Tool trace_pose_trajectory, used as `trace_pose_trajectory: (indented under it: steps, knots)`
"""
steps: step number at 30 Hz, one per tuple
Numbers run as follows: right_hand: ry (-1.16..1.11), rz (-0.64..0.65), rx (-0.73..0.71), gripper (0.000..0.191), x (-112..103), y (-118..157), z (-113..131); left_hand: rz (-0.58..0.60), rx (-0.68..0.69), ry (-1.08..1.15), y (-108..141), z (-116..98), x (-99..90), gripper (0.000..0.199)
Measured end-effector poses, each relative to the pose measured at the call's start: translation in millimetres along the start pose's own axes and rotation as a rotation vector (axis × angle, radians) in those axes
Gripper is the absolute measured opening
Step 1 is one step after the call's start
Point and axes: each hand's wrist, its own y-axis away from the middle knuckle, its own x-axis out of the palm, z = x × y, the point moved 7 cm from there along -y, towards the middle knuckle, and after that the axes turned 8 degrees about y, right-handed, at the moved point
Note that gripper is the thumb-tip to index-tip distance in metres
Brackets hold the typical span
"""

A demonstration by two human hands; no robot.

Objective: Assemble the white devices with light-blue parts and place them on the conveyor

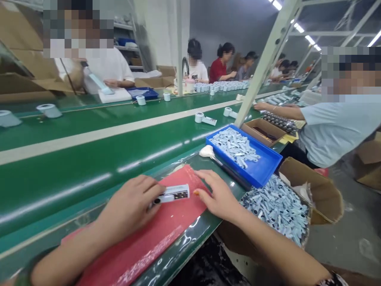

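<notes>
My left hand (133,202) is closed around one end of a light-blue plastic part (177,192), whose open side shows a dark strip with small pale spots. The part lies over a red mat (166,226) on the green bench. To the right of the part, my right hand (218,194) is over the mat's edge with its thumb and fingers apart and nothing between them. A dark-handled tool (228,169) with a white wrapped end lies beyond my right hand, beside a blue tray (264,169) of small light-blue pieces.
A heap of light-blue pieces (278,206) fills a container below the tray at right. A green conveyor (143,147) runs past the bench, carrying pale-blue housings (204,118). A slanted metal post (264,55) rises behind the tray. Several people sit along the line.
</notes>
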Motion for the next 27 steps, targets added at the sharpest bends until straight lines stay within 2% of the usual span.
trace_pose_trajectory:
  steps: [3,6,10,13,20,24,27]
  knots:
    - [-0.024,0.167,-0.037,0.047,39,4,21,0.005,-0.028,0.034,18,-30,13.7,0.017]
    - [-0.025,0.241,-0.057,0.034,59,12,30,0.005,-0.07,0.086,30,-36,16.4,0.017]
    - [-0.015,0.249,-0.111,0.038,61,19,35,0.046,-0.111,0.184,35,-33,19.2,0.023]
    - [0.025,0.27,-0.128,0.045,61,21,36,0.036,-0.11,0.16,36,-34,22.1,0.024]
    - [0.098,0.249,-0.118,0.038,67,20,38,0.02,-0.147,0.16,34,-39,27.9,0.02]
    - [0.147,0.219,-0.106,0.037,70,18,38,0.048,-0.197,0.177,29,-34,28.4,0.018]
    - [0.141,0.22,-0.103,0.037,70,18,36,0.081,-0.167,0.195,27,-33,26.9,0.02]
